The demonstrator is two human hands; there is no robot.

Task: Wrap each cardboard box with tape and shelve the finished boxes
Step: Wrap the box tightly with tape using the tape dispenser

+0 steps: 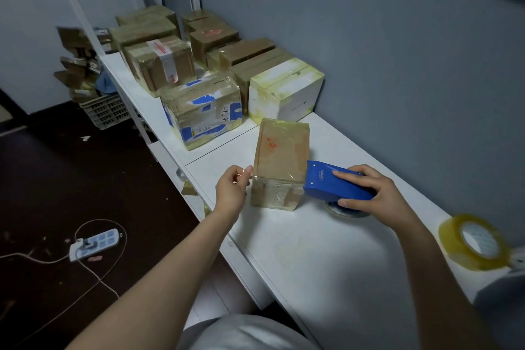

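**Item in work:** small upright brown cardboard box (279, 156), glossy under clear tape, at the centre of the white desk (312, 250).
- Right hand (369, 193) grips the blue plastic tape dispenser (332, 183), its nose against the box's face at 3 o'clock.
- Left hand (233, 189), fingers curled, sits at the box's edge at 9 o'clock; whether it pinches tape cannot be told.

**Finished:** a group of taped boxes (199, 111) in crinkled yellowish film, at 11 o'clock.

**Left to do, by judgement:** last passes, then shelving.

**Spare:** yellowish tape roll (471, 241), at 4 o'clock.
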